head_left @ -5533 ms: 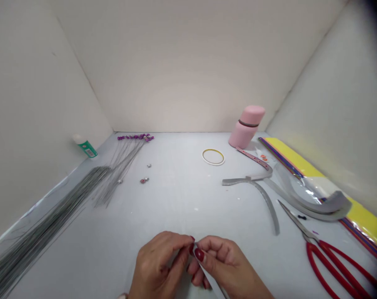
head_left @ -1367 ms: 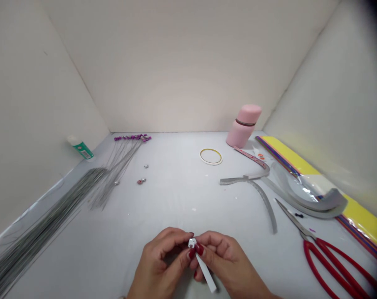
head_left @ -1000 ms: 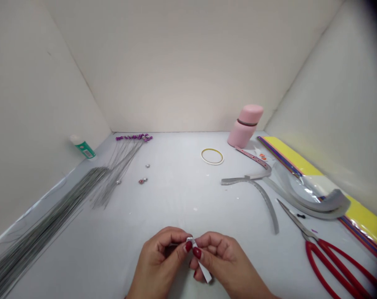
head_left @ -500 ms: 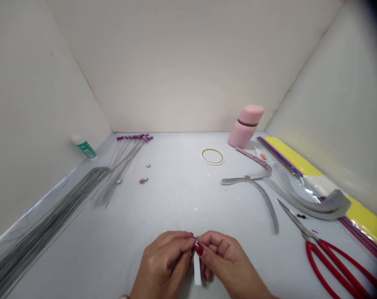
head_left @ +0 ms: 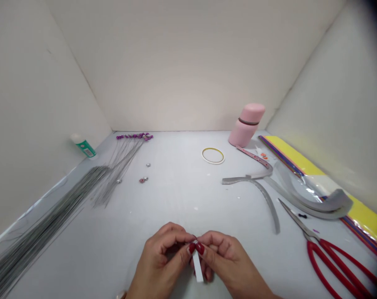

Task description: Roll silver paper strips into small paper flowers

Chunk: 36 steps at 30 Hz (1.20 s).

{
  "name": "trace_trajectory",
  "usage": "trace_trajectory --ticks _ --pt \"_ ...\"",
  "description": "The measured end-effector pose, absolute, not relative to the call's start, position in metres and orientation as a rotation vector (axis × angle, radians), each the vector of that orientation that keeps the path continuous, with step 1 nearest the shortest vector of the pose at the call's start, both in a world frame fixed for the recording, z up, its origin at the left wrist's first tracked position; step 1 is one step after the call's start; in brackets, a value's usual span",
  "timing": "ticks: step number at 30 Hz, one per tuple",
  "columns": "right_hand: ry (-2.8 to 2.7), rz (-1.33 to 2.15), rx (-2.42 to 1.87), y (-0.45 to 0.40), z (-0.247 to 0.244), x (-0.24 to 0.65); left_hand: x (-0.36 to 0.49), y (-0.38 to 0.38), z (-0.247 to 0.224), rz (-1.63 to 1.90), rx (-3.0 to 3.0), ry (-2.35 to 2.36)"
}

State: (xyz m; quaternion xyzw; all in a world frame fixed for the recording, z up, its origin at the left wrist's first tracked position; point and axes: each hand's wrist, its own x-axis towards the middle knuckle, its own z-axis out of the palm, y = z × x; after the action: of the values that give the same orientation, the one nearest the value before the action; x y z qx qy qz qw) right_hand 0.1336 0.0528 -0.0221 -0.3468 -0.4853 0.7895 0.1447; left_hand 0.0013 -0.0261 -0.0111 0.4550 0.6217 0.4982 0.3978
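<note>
At the near middle of the table, my left hand and my right hand meet with their thumbs side by side. Both pinch the upper end of a narrow white strip, whose free end hangs down toward me. A tiny silvery bit shows between the fingertips at the top of the strip; its exact shape is too small to make out. The undersides of the fingers are partly hidden.
Scissors with red handles lie at right, beside curved grey strips and packed coloured sheets. A tape ring, pink flask, wires, purple-tipped stems, small beads and a glue stick surround the middle.
My left thumb has come up beside the right thumb at the top of the strip, and the left fingers have lifted. The strip's lower end has swung slightly right.
</note>
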Motion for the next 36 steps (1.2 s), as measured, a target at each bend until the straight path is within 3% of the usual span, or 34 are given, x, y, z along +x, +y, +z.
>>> trace_trajectory --ticks 14,36 --pt "-1.459 2.315 -1.017 0.051 -0.021 0.133 0.006 -0.025 -0.022 1.386 0.568 1.442" --pt "-1.405 2.344 -0.926 0.053 -0.021 0.134 0.0 -0.029 -0.016 1.323 1.217 1.63"
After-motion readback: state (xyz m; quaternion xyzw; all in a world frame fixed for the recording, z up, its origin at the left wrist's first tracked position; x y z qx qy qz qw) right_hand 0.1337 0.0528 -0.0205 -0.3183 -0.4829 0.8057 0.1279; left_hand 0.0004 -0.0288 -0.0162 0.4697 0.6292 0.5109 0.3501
